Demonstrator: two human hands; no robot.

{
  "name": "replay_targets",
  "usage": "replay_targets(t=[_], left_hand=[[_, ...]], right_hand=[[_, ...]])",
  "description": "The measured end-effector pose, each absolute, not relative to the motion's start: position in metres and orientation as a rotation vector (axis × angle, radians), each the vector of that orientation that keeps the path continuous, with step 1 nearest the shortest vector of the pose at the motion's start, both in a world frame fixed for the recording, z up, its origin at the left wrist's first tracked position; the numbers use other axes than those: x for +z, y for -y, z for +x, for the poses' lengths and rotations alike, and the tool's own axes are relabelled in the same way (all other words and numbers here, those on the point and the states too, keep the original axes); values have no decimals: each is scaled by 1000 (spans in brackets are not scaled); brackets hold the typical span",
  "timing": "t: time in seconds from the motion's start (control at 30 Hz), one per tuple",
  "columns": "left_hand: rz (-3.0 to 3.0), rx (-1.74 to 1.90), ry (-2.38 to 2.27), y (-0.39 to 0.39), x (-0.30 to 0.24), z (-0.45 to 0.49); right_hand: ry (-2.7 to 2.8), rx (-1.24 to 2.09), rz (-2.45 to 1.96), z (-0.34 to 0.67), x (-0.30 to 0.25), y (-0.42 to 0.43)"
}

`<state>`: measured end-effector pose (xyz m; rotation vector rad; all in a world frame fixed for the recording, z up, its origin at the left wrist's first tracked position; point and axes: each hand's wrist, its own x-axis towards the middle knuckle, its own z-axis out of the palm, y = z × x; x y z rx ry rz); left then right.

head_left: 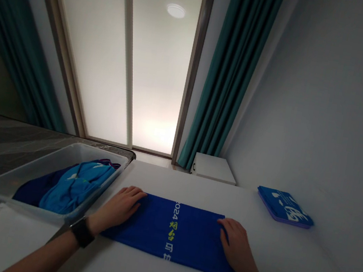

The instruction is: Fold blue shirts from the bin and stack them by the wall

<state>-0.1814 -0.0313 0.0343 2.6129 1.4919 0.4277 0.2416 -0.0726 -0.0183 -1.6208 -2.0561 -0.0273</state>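
Observation:
A blue shirt [149, 223], folded into a long flat strip, lies across the white table in front of me. White and yellow-green print, with "2024" at its far end, runs down the middle of the cloth. My left hand [123, 205], a black watch on its wrist, rests open over the strip's far left corner. At the far right corner my right hand [234, 245] touches the cloth with its fingers bent slightly and its thumb apart. Neither hand has lifted the fabric.
To the left stands a translucent plastic bin [33, 167] holding bright blue and dark blue clothes [79, 184]. A stack of folded blue cloth [284, 206] lies at the right against the wall. Beyond the white table [200, 190] are a small white cabinet [214, 168] and teal curtains [234, 70].

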Motion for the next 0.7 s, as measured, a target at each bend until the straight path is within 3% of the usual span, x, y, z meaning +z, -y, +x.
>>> replay_targets(t=[0.23, 0.5, 0.7], left_hand=[[2583, -1, -1408, -28, 44, -169], [2274, -257, -1273, -67, 60, -162], [2240, -372, -1216, -73, 60, -165]], right_hand=[[2276, 137, -1629, 242, -11, 23], [2402, 881, -1840, 247, 32, -12], [2463, 988, -1811, 254, 37, -19]])
